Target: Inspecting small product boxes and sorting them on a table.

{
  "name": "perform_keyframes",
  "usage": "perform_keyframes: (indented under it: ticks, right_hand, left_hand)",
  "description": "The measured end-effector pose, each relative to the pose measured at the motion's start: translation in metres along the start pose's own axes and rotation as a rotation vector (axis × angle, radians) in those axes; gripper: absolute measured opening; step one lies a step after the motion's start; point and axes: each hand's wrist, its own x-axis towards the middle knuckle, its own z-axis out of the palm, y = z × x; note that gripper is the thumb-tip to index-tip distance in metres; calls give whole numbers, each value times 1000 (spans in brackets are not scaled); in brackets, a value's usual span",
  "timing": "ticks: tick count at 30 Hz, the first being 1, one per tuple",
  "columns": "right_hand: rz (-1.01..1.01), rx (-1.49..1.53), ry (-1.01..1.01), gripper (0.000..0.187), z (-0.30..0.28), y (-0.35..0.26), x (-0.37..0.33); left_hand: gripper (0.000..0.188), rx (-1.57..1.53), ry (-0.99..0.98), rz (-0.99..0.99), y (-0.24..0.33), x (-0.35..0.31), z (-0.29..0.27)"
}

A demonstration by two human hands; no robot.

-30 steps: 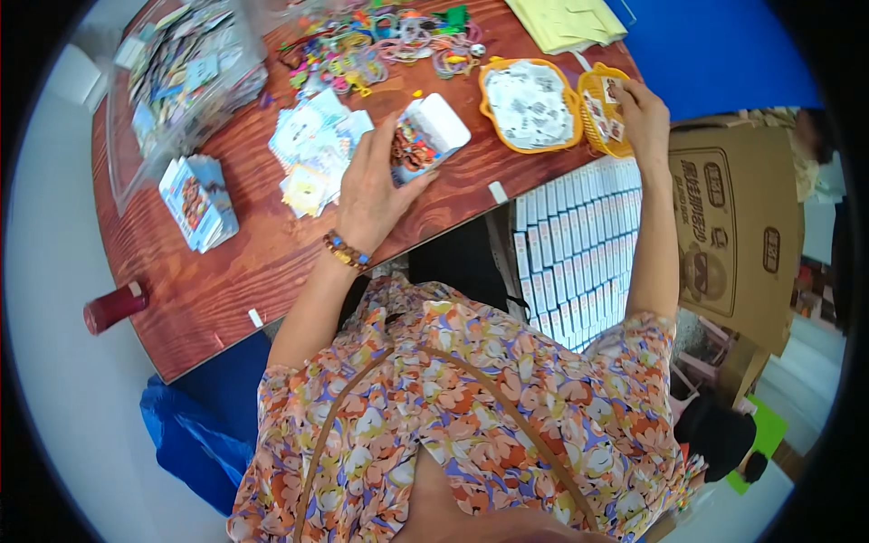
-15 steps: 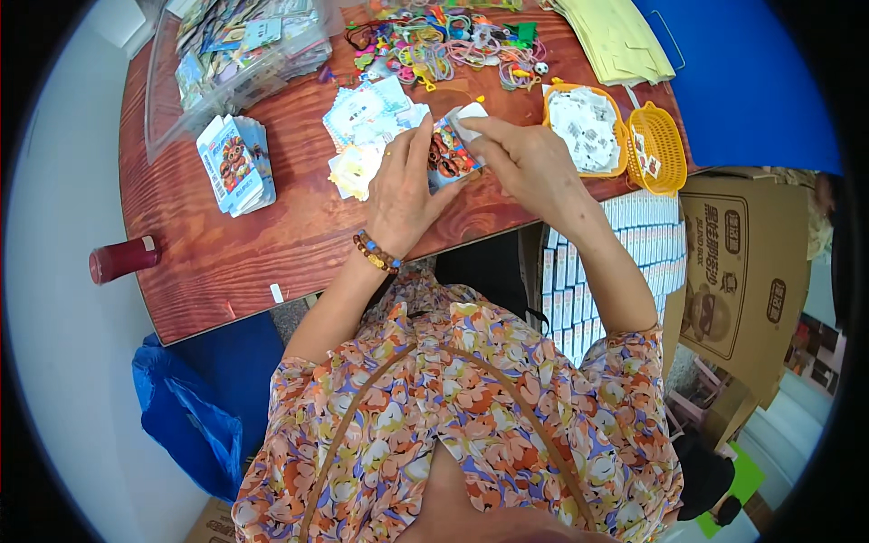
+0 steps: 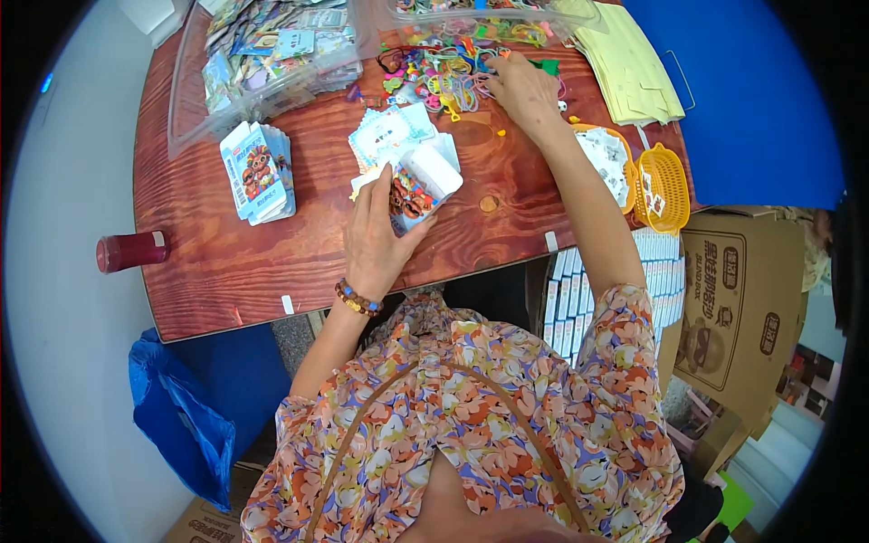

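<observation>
- One head view: thin-card, rectangular box (image 3: 413, 197), nr centre toward 12 o'clock, gripped by L hand (image 3: 372, 240); red-brown wood-grain table (image 3: 317, 253) below.
- Box's white flap (image 3: 436, 170) points approx 1 o'clock; long axis approx 7–1.
- Looks: blue w/ bright cartoon print.
- R hand (image 3: 527, 93), 1 o'clock, fingers at tangled multicol. trinkets (image 3: 442, 80); can't tell if pinching any.

Wide head-worn fisheye, looking down.
It sits above and behind the left grip (image 3: 373, 237) and right grip (image 3: 528, 93), facing the worktop (image 3: 190, 217) around them, with the wearer's chest (image 3: 475, 421) nearer than either.
</observation>
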Motion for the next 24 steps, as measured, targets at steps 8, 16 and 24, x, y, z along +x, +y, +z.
perform_keyframes:
  ticks: [8,16,24]
  right_hand:
    - [-146,645,2,15,-41,21,19]
    - [210,1273,-423,15,-77,-24,-15]
    - [136,1009,-626,22,-74,-64,-40]
  left_hand:
    - [83,49,68,35,-5,10,-5]
    - [83,141,-31,-38,-9,32,9]
    - [83,153,-45,44,3,37,11]
